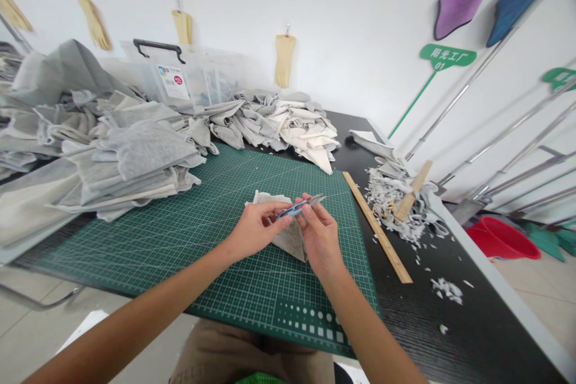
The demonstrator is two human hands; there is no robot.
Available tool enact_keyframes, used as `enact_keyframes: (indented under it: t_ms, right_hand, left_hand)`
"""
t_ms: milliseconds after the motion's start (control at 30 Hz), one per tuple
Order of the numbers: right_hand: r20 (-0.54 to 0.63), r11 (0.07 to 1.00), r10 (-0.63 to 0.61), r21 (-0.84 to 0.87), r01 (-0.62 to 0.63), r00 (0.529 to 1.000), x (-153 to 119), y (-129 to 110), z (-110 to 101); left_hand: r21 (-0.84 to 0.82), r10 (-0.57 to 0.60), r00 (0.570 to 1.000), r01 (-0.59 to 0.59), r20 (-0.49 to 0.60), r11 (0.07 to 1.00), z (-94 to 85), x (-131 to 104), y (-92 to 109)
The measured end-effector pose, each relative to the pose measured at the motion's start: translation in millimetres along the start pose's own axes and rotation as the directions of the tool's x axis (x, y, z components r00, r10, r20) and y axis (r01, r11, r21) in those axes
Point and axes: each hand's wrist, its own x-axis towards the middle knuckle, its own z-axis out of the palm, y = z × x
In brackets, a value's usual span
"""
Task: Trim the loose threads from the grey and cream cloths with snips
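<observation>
Both hands meet over the middle of the cutting mat, pinching blue thread snips [297, 209] with grey metal blades that point right. My left hand [252, 229] grips the rear end between thumb and fingers. Closer to the blades, my right hand [321, 239] has its fingers closed around the snips. Just beneath the hands lies a folded piece of grey cloth [290, 241], partly hidden by them. Whether any fingers also touch this cloth, I cannot tell. The green gridded cutting mat [216, 192] spreads under everything here.
Heaps of grey cloth [144, 144] and off-white cloth [310, 132] line the mat's left and far sides. A wooden ruler [378, 228] lies along its right edge, near a pile of scraps [400, 210]. Behind stands a clear plastic box [157, 81]. A red basin [501, 239] is on the floor.
</observation>
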Motion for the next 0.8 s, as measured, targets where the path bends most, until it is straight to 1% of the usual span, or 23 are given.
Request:
enact_keyframes:
  t_ms: [333, 567, 800]
  right_hand:
    - [-0.002, 1.0, 0.015, 0.023, -0.015, 1.0, -1.5, -2.8, 3.1]
    - [-0.004, 0.999, 0.007, 0.035, -0.007, 1.0, -0.2, -1.6, 1.2]
    - [0.001, 1.0, 0.002, 0.008, -0.002, 1.0, 1.1, -1.0, 0.4]
  left_hand:
    - [-0.013, 0.0, 1.0, 0.0, 0.005, 1.0, 0.3, 0.0, 1.1]
    - [-0.01, -0.006, 1.0, 0.006, 0.005, 1.0, 0.2, 0.3, 0.5]
    - [-0.006, 0.005, 1.0, -0.005, 0.002, 1.0, 0.7, -0.1, 2.1]
